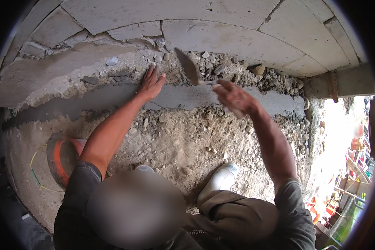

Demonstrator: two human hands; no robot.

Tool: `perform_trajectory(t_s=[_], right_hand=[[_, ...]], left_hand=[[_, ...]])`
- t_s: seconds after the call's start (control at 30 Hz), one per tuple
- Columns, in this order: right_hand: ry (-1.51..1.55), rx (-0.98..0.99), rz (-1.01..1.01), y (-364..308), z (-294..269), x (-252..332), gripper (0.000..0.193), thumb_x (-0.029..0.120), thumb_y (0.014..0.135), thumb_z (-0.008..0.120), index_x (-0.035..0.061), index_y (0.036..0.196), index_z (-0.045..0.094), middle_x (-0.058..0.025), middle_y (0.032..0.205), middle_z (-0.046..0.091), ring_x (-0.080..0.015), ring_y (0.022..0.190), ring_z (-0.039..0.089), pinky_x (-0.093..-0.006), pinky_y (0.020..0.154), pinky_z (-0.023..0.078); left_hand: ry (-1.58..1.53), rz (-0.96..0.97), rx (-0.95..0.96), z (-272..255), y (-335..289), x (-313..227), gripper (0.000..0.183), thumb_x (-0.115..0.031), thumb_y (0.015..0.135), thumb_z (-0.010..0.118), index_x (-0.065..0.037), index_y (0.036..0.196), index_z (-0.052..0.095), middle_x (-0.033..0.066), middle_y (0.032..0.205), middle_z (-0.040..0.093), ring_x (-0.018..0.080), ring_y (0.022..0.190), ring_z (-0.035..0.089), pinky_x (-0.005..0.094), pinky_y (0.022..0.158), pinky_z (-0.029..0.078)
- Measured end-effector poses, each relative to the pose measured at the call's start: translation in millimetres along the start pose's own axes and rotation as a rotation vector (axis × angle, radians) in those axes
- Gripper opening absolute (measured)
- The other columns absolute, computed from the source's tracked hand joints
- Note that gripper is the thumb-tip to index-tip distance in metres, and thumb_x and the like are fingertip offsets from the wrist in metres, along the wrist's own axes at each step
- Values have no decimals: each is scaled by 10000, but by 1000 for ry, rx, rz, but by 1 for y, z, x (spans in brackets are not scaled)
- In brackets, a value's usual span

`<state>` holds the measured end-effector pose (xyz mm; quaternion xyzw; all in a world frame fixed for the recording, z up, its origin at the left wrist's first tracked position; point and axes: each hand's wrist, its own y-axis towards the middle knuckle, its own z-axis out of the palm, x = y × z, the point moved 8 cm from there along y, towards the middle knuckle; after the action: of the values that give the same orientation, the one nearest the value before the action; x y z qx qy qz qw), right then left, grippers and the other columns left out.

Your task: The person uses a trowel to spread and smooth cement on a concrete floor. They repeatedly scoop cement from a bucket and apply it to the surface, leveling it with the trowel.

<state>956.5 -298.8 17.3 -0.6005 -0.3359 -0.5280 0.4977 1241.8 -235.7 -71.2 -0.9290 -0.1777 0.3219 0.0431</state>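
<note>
A strip of smooth grey mortar runs from left to right across the rough ground, below a wall of pale blocks. My right hand is closed around the handle of a pointed trowel, above the strip's right half. The trowel's blade points up and left, over loose stones at the wall's foot; the hand is slightly blurred. My left hand reaches to the strip's far edge, its fingers stretched out toward the gravel and holding nothing. Whether its palm presses on the mortar I cannot tell.
Gravel and stones lie along the wall's base. An orange-rimmed round bucket stands at the left, by a thin yellow-green cord. My white boot rests on stony soil. Brightly lit clutter lies beyond the right-hand edge.
</note>
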Motion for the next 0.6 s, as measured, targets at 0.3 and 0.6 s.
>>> perform_trajectory(t_s=[0.3, 0.6], right_hand=[[-286, -241, 335, -23, -43, -34, 429, 464, 1062, 381, 58, 1065, 519, -30, 674, 515, -133, 567, 535, -284, 475, 504], [-641, -393, 526, -106, -96, 15, 498, 519, 1043, 404, 74, 1223, 540, -21, 680, 508, -118, 540, 515, -290, 461, 477]], left_hand=[[-84, 54, -20, 7, 1, 1, 737, -566, 1039, 288, -35, 1550, 259, 173, 1614, 226, 337, 1506, 173, 434, 1222, 176], [115, 90, -109, -24, -2, 34, 613, -469, 1052, 359, -24, 1466, 438, 183, 1551, 356, 363, 1461, 271, 451, 1197, 227]])
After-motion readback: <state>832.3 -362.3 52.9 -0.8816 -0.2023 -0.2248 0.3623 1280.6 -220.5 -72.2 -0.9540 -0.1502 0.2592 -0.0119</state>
